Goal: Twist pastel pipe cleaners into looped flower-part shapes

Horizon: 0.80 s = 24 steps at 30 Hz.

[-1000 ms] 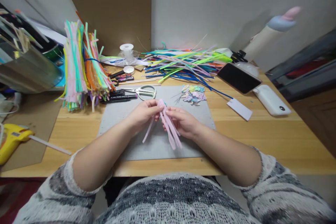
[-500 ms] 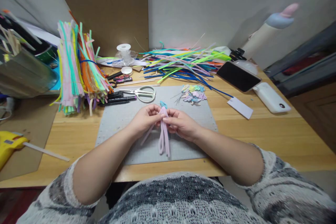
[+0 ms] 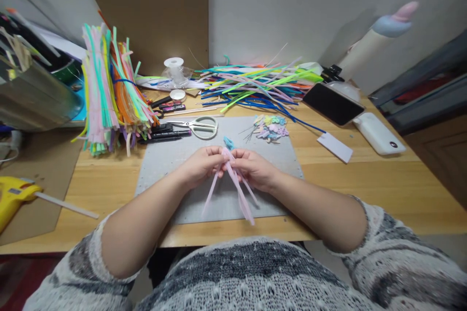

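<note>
Several pink pipe cleaners (image 3: 239, 188) hang from between my two hands over the grey mat (image 3: 153, 167), their loose ends spread toward me. My left hand (image 3: 206, 166) pinches them near the top from the left. From the right, my right hand (image 3: 251, 167) grips the same pink strands, its fingertips close to the left ones. A small light-blue piece (image 3: 228, 143) sticks up just beyond the fingertips; where it joins the pink strands is hidden.
Scissors (image 3: 202, 127) and black markers lie at the mat's back left. Small pastel pieces with wires (image 3: 270, 129) sit back right. Pipe cleaner bundles (image 3: 98, 92), a glue gun (image 3: 16, 197), a phone (image 3: 332, 104) and a white device (image 3: 379, 133) surround the mat.
The pink strands have fanned out: one now slants down left, others slant down right instead of hanging straight. Both hands keep hold near the same place. The view has shifted slightly.
</note>
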Tool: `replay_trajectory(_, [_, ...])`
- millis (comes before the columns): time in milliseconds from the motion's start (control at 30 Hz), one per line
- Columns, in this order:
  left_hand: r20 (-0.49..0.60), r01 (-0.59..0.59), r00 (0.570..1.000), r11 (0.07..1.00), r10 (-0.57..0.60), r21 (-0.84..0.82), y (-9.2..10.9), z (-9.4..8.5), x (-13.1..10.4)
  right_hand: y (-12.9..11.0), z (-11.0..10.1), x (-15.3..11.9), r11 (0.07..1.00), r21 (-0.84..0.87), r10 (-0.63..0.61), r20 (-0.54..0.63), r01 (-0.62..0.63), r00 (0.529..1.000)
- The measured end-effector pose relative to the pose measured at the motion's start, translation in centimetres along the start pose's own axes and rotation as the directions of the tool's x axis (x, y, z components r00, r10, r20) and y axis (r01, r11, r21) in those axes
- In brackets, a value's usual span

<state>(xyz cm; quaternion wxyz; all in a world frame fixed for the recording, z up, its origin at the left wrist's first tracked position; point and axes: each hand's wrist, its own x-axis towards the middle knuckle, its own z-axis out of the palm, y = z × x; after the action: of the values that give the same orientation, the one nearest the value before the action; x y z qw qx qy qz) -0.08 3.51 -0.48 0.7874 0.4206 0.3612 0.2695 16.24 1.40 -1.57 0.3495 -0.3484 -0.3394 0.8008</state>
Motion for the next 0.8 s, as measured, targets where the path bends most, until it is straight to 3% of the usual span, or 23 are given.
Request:
replay_trajectory(267, [-0.029,-0.027,0.999,1.000,0.027,-0.007,-0.33,-0.16,0.23,0.21,-0.09,-0.04,0.999,-0.032,-0.041,-0.062,0.039,0.997])
replay_trajectory(533, [-0.031,-0.015,0.999,1.000,0.015,0.005,0.48,-0.50,-0.02,-0.43,-0.62,-0.11,0.988,0.129,0.083,0.035,-0.086,0.996])
replay_trajectory(700, [-0.094,-0.107,0.991,0.992,0.100,-0.071,0.65,-0.78,0.19,-0.66,-0.33,-0.27,0.994,0.039,0.102,0.113,-0.107,0.988])
replay_trajectory(800, [-0.103,-0.127,0.988,0.986,0.116,-0.106,0.63,-0.89,0.29,-0.64,-0.09,-0.33,0.997,-0.004,0.078,0.089,-0.078,0.993])
